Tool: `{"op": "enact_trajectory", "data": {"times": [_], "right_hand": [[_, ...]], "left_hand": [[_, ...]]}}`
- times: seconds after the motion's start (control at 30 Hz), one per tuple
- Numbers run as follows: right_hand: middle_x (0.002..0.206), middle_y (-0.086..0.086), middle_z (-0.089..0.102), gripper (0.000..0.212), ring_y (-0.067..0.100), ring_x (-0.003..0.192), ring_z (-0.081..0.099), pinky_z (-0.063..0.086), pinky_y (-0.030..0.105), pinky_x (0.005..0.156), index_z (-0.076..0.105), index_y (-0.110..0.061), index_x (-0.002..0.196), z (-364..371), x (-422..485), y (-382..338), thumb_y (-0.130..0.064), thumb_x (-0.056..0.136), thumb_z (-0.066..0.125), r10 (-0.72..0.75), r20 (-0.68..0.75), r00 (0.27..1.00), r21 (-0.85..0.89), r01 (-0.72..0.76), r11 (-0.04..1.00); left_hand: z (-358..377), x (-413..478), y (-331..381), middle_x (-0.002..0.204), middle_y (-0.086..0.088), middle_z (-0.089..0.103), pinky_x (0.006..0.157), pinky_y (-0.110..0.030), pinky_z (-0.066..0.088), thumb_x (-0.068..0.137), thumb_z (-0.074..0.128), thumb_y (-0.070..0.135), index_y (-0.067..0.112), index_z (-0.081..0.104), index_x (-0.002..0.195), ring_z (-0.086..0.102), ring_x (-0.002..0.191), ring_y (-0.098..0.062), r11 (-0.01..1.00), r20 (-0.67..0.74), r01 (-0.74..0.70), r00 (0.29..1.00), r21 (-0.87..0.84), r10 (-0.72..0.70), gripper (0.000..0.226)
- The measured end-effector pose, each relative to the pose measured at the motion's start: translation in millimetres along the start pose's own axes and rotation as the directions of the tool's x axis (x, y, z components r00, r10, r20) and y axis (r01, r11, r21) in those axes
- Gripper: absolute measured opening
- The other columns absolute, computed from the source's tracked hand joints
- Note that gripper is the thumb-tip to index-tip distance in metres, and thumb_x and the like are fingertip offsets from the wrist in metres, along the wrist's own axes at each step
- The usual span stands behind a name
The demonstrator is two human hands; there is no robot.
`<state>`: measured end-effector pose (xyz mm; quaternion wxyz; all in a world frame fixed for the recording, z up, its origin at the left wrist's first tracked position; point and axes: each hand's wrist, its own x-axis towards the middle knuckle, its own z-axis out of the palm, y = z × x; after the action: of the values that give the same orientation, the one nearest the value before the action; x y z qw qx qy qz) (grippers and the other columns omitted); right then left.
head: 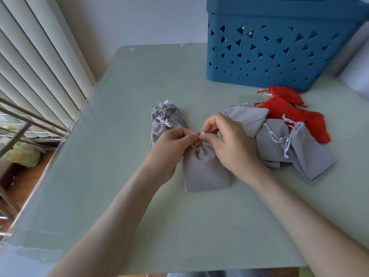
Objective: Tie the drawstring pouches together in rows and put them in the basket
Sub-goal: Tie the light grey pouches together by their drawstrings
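Pale green tabletop [139,86] holds the grey pouch [205,172] just below both hands, long axis running back toward the person, its drawstring [196,144] pinched at the gathered mouth by left hand [175,144] and right hand [229,140] together, with the tied pouches [165,120] just beyond the left hand.

The bench [127,100] has a pale green top with a clear, glassy edge on its left side. Behind it is a white wall [139,19], and white vertical blinds [30,62] hang at the left. Below them thin rods [30,118] cross above a wooden floor [26,176], where a yellowish plastic bag [22,154] lies.
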<state>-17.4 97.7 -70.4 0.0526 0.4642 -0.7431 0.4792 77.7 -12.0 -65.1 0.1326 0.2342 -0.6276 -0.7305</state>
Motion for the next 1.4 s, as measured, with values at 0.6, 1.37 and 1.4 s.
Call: {"op": "enact_trajectory", "data": {"times": [0.6,1.37,1.4], "right_hand": [[0.088,0.001,0.066,0.013,0.011,0.088,0.059,0.045,0.021,0.083,0.063,-0.01,0.092,-4.3,4.5,2.2,-0.02,0.084,0.061,0.311,0.536,0.785,0.598,-0.613,0.517],[0.077,-0.004,0.061,0.008,0.002,0.069,0.051,0.039,0.02,0.067,0.065,-0.012,0.088,-10.6,4.0,8.0,-0.019,0.092,0.061,0.32,0.493,0.809,0.053,-0.395,0.917],[0.075,-0.008,0.06,0.007,-0.002,0.067,0.051,0.039,0.019,0.066,0.064,-0.016,0.086,-9.4,3.3,8.0,-0.021,0.091,0.062,0.311,0.462,0.831,-0.009,-0.347,0.938]], "left_hand": [[-2.6,-3.3,6.1,0.07,-0.002,0.065,0.063,-0.018,0.049,0.092,0.053,0.008,0.007,0.063,0.079,0.061,0.065,-0.011,0.976,0.094,-0.117,0.986,-0.185,0.136,0.016],[-17.0,4.9,-4.1,0.069,-0.001,0.065,0.067,-0.03,0.044,0.085,0.068,0.008,0.018,0.06,0.069,0.055,0.066,-0.016,0.916,0.051,-0.158,0.987,0.37,0.149,0.021],[-17.3,6.0,-5.8,0.07,-0.001,0.065,0.067,-0.029,0.044,0.084,0.07,0.01,0.019,0.06,0.069,0.056,0.064,-0.013,0.883,0.031,-0.159,0.986,0.442,0.162,0.02]]}}
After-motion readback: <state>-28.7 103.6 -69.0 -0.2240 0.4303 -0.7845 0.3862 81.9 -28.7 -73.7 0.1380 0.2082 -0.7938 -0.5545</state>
